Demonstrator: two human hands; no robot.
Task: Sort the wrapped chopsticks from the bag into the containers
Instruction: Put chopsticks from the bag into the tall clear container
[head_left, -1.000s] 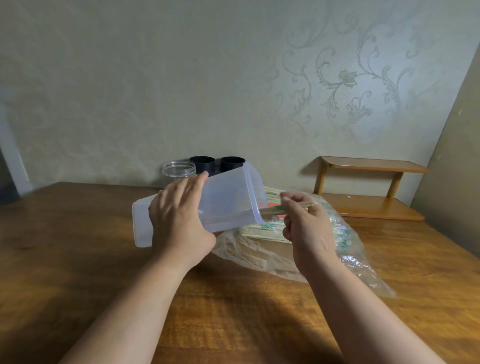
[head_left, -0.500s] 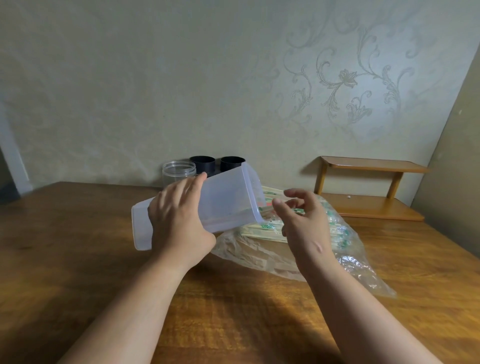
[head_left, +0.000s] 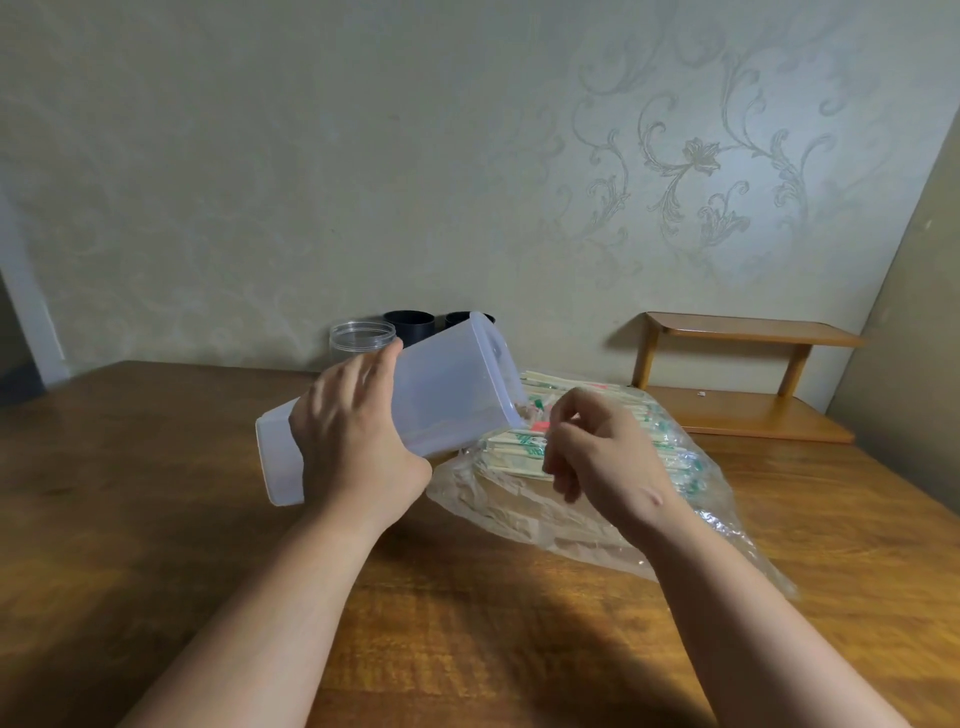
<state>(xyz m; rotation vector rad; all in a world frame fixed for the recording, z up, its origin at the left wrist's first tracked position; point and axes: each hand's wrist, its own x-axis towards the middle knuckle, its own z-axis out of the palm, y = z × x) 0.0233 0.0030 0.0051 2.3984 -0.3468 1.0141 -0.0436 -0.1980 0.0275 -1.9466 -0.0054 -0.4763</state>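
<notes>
My left hand (head_left: 353, 447) grips a translucent plastic container (head_left: 447, 384), tilted on its side above the table with its open mouth facing right. A faint brownish shape shows through its lower wall. Just right of the mouth lies a clear plastic bag (head_left: 696, 499) holding a pile of wrapped chopsticks (head_left: 514, 449) with green and red print. My right hand (head_left: 602, 457) is over that pile, its fingers curled down and pinching at the top wrapped chopsticks. The hand hides the fingertips' exact hold.
A clear round jar (head_left: 361, 340) and two black cups (head_left: 409, 325) stand at the table's (head_left: 156, 467) back edge by the wall, behind the tilted container. A small wooden two-tier shelf (head_left: 748, 384) sits at the back right.
My right hand let go of the chopsticks at the container's mouth, opened, then dropped to the pile in the bag with its fingers curled. The left hand tilted the container's mouth slightly higher.
</notes>
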